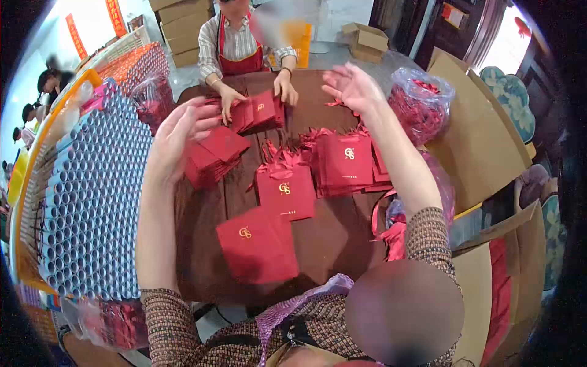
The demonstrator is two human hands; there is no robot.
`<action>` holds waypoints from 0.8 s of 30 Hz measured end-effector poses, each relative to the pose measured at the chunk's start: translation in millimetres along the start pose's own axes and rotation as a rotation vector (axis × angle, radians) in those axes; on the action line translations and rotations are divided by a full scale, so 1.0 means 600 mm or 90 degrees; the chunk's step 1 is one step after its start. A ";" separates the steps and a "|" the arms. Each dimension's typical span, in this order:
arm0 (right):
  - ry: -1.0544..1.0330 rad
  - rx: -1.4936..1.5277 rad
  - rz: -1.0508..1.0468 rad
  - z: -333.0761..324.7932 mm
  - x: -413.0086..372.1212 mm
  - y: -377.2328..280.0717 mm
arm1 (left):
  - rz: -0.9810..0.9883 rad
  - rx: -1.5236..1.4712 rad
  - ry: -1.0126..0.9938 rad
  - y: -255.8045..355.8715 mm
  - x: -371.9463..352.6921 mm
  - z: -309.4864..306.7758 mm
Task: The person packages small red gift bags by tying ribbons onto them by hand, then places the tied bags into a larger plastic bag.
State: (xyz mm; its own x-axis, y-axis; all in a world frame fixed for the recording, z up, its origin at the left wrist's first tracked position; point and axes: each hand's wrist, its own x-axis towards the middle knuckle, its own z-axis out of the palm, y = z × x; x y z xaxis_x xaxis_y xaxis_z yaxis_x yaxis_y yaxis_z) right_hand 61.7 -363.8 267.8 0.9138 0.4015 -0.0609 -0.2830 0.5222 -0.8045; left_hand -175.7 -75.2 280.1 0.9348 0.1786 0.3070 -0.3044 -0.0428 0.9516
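Observation:
My left hand (182, 131) is raised over the left side of the table, fingers apart and holding nothing. Beside it lies a stack of flat red bags (213, 153). My right hand (354, 90) is up on the far right, its fingers spread with nothing in them. Below that hand stands a group of red gift bags (345, 162) with ribbon handles and gold lettering. Another red gift bag (285, 191) with ribbons sits mid-table. Closer to me, a flat red bag (260, 244) lies tilted, slightly blurred.
Across the brown table (342, 244), a co-worker's hands (257, 101) are on a stack of red bags (260, 111). Many pale blue tubes (95, 202) are piled at left. A plastic bag of red ribbons (420, 101) and a large cardboard box (480, 134) stand at right.

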 end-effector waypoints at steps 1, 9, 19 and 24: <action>-0.217 -0.100 -0.085 0.085 -0.137 -0.044 | 0.121 0.018 -0.170 0.107 -0.063 0.072; -0.541 0.074 -0.447 0.131 -0.429 -0.117 | 0.242 -0.188 -0.289 0.198 -0.170 0.201; -0.489 0.137 -0.592 0.108 -0.475 -0.046 | 0.209 -0.182 -0.300 0.189 -0.185 0.230; -0.523 0.091 -0.638 0.120 -0.478 -0.026 | 0.207 -0.190 -0.294 0.191 -0.198 0.231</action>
State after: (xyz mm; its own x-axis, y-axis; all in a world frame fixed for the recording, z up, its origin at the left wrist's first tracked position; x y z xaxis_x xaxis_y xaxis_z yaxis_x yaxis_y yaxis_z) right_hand -217.1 -433.0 340.1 0.3151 0.1061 0.9431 0.3389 0.9156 -0.2163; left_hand -296.0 -237.5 354.6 0.7481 -0.2424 0.6178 -0.5619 0.2639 0.7840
